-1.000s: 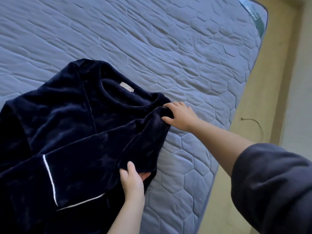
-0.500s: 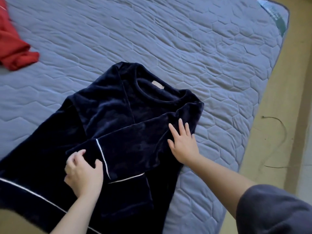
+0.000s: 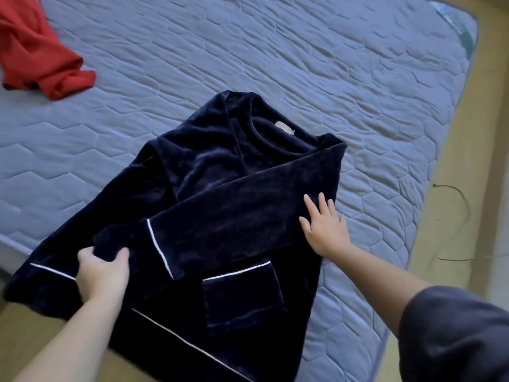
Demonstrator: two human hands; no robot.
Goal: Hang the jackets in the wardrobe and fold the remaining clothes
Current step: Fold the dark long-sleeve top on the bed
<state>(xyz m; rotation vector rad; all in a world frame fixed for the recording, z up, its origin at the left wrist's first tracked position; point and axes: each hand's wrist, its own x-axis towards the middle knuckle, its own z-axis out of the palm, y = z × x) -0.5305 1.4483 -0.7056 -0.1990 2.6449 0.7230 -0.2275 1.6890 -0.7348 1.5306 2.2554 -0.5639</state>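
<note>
A bed (image 3: pixel 316 64) fills most of the view; its surface is a blue-grey quilted mattress cover, stitched in a pattern of hexagons, with some small wrinkles in the far part. On the near part of it lies the dark navy velvet top (image 3: pixel 209 172), spread flat with the neck opening away from the person and a small pale label (image 3: pixel 285 130) inside the collar. The lower hem of the top reaches past the near edge of the bed. One long sleeve (image 3: pixel 248 216) is folded across the chest, and its cuff has a thin white piping; a chest pocket (image 3: pixel 242 296) with the same white line is just below it. The left hand (image 3: pixel 103 274) grasps the end of this sleeve, thumb and fingers closed around the cloth. The right hand (image 3: pixel 326 230) is released, with fingers straight and spread, and lies flat on the sleeve near the right edge of the top. A red garment (image 3: pixel 38 51) lies crumpled at the far left of the bed, well apart from the top. On the right side of the bed there is a yellowish floor (image 3: pixel 451 150), and a thin dark cable (image 3: pixel 465 208) lies on it. A dark grey sleeve (image 3: pixel 454 343) covers the person's upper right arm.
</note>
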